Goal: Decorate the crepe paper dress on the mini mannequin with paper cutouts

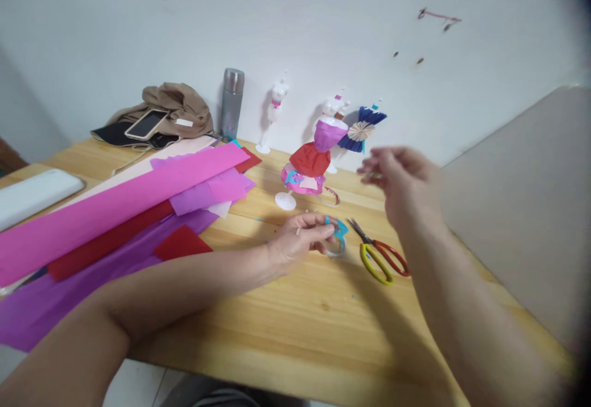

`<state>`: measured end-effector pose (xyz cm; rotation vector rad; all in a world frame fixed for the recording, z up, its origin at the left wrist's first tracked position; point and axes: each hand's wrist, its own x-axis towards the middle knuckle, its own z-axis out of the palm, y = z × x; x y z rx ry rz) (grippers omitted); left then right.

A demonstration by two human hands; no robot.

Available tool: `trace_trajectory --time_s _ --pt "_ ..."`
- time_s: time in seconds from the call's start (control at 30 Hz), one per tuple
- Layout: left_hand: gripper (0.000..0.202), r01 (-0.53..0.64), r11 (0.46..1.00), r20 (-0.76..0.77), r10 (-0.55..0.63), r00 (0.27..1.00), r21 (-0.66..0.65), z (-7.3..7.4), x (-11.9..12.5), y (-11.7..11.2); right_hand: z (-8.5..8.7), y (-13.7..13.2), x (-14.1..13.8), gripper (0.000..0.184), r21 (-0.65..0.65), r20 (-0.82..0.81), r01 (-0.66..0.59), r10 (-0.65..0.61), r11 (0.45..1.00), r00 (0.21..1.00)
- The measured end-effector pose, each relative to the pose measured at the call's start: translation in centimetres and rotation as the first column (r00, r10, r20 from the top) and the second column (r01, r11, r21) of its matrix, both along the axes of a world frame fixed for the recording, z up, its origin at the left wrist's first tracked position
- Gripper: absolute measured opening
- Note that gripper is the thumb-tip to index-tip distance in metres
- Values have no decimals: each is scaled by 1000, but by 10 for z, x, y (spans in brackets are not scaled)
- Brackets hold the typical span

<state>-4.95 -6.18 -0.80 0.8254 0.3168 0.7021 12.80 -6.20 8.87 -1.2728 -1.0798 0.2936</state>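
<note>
My left hand [300,239] is low over the table, its thumb and fingers pinched on a small piece of blue paper [341,229]. Just under that paper a pale ring-shaped thing, perhaps a tape roll [336,252], partly shows. My right hand [404,179] is raised to the right, blurred, with thumb and fingertips together; what they hold, if anything, is too small to name. Between my hands lie scissors [372,244] with one yellow and one red handle. Behind my left hand stands a small dress form [314,154] in purple, red and pink paper.
Two more dress forms stand by the wall, one nearly bare [277,102], one in dark blue folded paper [364,130]. Coloured paper sheets [124,201] cover the left side. A flask [232,104], a phone [146,124], brown cloth [184,108] and a white box [39,194] are there too.
</note>
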Motion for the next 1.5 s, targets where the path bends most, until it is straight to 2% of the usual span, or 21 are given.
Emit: trace_trajectory --time_s 0.07,0.13,0.2,0.23,0.3,0.4,0.53,0.63,0.7,0.83,0.93,1.03,1.17,1.33,1.5 --pt "36 10 1000 15 -11 1000 24 3 -1 3 -38 -23 0 42 -201 -133 -126 100 971 986" --pt "39 25 999 27 -26 999 35 4 -1 6 -70 -41 -2 50 -354 -329 -344 228 870 916" --pt "43 68 997 11 -68 998 44 3 -1 9 -90 -53 -6 56 -395 -520 -527 289 753 804" --pt "43 99 994 -4 -98 995 56 2 -1 11 -95 -58 -8 56 -372 -592 -579 295 726 750" --pt "44 126 989 -26 -124 992 73 -1 -2 15 -98 -65 -13 54 -315 -662 -627 308 712 683" --pt "44 147 982 -64 -140 988 119 -4 -3 19 -94 -72 -18 50 -265 -687 -662 345 701 640" --pt "33 196 964 -102 -180 978 179 -6 -3 21 -92 -79 -25 46 -250 -724 -709 359 660 589" --pt "29 212 958 -94 -197 976 192 -8 -2 22 -96 -80 -29 42 -236 -735 -704 351 670 580" --pt "31 214 962 -84 -203 976 171 -12 -2 23 -99 -81 -29 40 -229 -708 -686 365 691 604" --pt "40 250 963 -74 -244 967 98 -21 -2 28 -101 -80 -27 35 -253 -590 -585 357 770 724" --pt "38 231 972 -54 -229 972 32 -26 1 32 -101 -78 -28 34 -274 -466 -446 288 852 837" --pt "49 236 972 -72 -236 969 -18 -28 3 33 -102 -76 -28 32 -285 -360 -342 231 895 904" --pt "52 179 980 -110 -170 979 82 -26 1 29 -103 -73 -27 32 -300 -312 -314 219 901 925" --pt "54 151 950 -195 -99 976 274 -26 3 24 -103 -72 -27 32 -312 -322 -321 219 894 921" --pt "42 136 936 -261 -50 964 325 -24 4 23 -105 -73 -26 29 -314 -312 -333 235 889 921"
